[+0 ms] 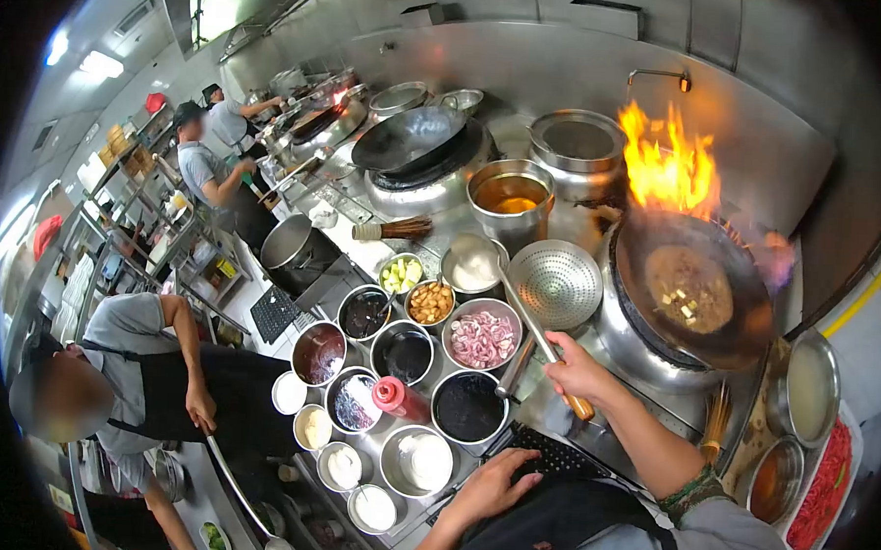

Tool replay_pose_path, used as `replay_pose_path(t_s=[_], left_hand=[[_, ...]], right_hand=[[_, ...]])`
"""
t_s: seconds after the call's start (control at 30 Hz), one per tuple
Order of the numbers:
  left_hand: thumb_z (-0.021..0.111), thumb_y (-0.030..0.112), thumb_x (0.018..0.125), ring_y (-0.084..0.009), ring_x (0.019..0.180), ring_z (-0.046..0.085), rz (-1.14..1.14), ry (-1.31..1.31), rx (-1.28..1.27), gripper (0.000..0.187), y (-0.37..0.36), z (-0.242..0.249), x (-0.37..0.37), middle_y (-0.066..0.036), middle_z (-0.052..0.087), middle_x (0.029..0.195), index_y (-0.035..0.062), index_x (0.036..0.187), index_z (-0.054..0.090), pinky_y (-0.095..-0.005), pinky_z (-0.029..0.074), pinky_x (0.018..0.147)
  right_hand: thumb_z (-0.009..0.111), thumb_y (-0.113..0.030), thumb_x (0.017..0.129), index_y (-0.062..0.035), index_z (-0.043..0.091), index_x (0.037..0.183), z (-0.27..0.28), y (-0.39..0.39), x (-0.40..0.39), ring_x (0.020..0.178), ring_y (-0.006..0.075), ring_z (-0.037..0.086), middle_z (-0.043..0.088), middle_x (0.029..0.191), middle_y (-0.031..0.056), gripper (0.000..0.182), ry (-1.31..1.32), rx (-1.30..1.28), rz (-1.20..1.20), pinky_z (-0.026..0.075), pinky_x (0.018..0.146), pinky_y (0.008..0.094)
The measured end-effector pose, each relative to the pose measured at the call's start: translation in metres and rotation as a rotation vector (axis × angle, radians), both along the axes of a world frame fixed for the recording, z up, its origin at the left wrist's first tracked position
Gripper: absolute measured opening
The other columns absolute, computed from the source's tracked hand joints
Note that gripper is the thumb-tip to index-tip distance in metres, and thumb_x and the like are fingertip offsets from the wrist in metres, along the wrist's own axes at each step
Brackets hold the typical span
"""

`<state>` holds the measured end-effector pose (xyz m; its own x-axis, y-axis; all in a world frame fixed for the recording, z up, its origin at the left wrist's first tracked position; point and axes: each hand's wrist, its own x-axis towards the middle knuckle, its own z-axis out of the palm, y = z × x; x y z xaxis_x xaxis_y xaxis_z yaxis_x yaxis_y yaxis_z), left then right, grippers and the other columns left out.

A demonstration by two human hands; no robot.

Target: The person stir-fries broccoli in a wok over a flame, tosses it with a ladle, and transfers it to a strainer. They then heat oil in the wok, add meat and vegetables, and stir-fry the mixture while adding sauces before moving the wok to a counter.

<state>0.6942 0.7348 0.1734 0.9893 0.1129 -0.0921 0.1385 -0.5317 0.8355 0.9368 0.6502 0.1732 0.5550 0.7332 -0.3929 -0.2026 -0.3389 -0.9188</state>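
Note:
My right hand (576, 367) is wrapped round the handle of a long metal ladle (529, 316) with a wooden end. Its bowl reaches over the seasoning containers, at a metal pot of pale contents (472, 265). Low in front of my apron, my left hand (490, 486) has its fingers apart and holds nothing. Nearest to it are a bowl of dark liquid (469, 407) and a bowl of white contents (419, 461). On the right burner, a wok (751, 333) holds brownish liquid with pale chunks, and tall flames (669, 172) rise behind it.
A perforated strainer (556, 284) lies left of the wok. Beyond it stand a pot of orange liquid (511, 201) and another wok (409, 141). Sliced pinkish pieces fill a bowl (481, 338). At left, a co-worker (147, 360) holds another ladle (240, 483). Red food fills a tray (824, 488).

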Motion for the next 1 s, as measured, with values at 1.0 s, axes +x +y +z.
replay_pose_path(t_s=[1.0], left_hand=[[0.063, 0.033, 0.095, -0.0374, 0.113, 0.059, -0.038, 0.047, -0.026, 0.044, 0.002, -0.003, 0.003, -0.018, 0.060, 0.120, 0.0071, 0.131, 0.057, -0.0424, 0.048, 0.096]], right_hand=[[0.059, -0.005, 0.092, -0.0131, 0.028, 0.148, 0.007, -0.002, -0.001, 0.052, 0.0111, 0.050, 0.052, 0.070, 0.0028, 0.065, 0.147, 0.039, -0.023, 0.043, 0.043, 0.0301]])
